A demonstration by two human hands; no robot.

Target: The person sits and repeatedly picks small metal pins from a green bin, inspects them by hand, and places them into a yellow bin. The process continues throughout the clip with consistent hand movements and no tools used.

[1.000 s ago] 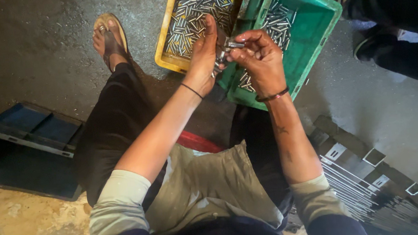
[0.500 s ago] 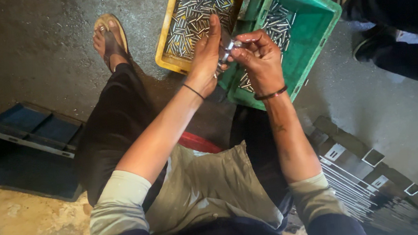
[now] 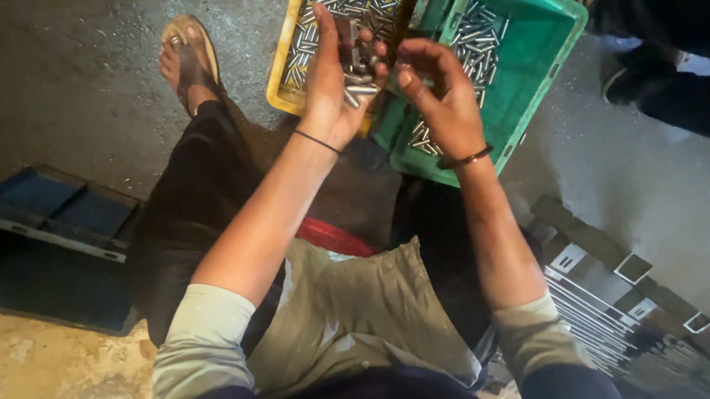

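My left hand is raised over the yellow crate, cupping several small shiny metal pins and a dark metal piece in the palm. My right hand hovers just to the right of it, fingers curled and pinched toward the pins; I cannot make out anything between them. Below the right hand stands a green crate with a scatter of similar metal pins on its floor. The yellow crate holds a dense layer of the same pins.
I sit on the floor with my sandalled foot stretched out at the left. A blue metal tray lies at the left. Stacked square metal tubes lie at the lower right. Another person's dark legs and shoe stand at the upper right.
My left hand has opened up and turned its palm toward me, showing the pins. My right hand has drawn slightly apart from it.
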